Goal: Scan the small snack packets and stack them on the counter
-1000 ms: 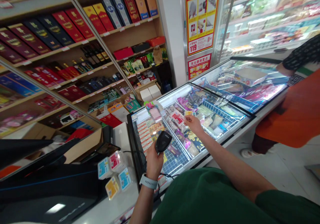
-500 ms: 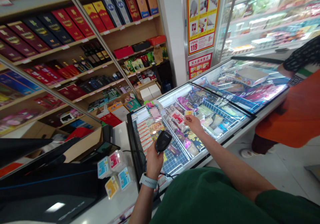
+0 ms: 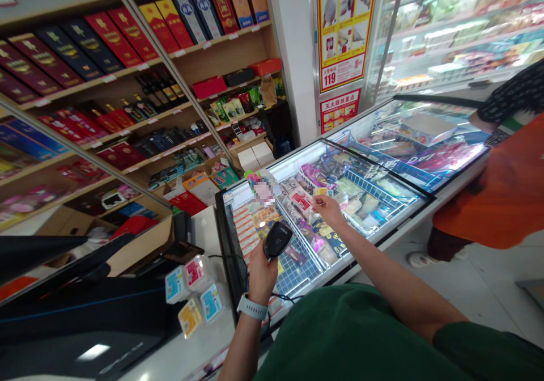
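My left hand (image 3: 261, 276) is wrapped round the handle of a black barcode scanner (image 3: 277, 239), whose head points up and away over the glass lid of a chest freezer (image 3: 391, 222). A cable runs from the scanner back toward me. My right hand (image 3: 328, 210) reaches out over the freezer and pinches a small red and white packet (image 3: 302, 199) between thumb and fingers, a little beyond and to the right of the scanner. A white watch is on my left wrist.
The freezer holds wire baskets full of wrapped frozen goods. Left of it is a white counter (image 3: 199, 347) with small coloured boxes (image 3: 193, 290) and a dark till screen (image 3: 63, 335). Shelves of boxed goods stand behind. A person in an orange garment (image 3: 505, 188) stands at the right.
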The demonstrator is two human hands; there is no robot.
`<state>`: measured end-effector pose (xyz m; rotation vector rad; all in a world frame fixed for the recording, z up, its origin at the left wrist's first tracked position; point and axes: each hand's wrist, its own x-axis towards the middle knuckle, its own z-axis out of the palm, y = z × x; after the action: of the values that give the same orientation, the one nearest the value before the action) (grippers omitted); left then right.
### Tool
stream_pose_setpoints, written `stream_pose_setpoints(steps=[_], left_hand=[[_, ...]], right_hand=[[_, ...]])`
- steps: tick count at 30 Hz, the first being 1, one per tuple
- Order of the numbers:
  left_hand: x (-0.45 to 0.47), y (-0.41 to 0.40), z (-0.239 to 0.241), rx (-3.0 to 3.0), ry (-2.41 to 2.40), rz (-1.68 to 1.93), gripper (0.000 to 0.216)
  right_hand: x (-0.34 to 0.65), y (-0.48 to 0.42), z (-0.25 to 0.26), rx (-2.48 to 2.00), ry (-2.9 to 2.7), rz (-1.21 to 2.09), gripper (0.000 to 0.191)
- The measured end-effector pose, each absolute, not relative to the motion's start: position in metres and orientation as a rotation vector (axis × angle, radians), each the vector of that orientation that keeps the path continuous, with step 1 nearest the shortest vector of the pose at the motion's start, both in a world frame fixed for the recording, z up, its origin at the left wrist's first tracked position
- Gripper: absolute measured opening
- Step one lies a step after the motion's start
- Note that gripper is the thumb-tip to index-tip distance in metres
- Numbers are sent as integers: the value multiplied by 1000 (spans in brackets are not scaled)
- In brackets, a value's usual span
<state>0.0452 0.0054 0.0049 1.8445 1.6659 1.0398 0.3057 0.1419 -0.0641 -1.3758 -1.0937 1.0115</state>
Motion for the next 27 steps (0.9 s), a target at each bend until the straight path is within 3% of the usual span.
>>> stream_pose_setpoints(steps=[27], left_hand=[[47, 5, 7, 1822, 1698, 1047, 49]], right_hand=[[305, 140, -56, -1392, -1123, 1001, 19]])
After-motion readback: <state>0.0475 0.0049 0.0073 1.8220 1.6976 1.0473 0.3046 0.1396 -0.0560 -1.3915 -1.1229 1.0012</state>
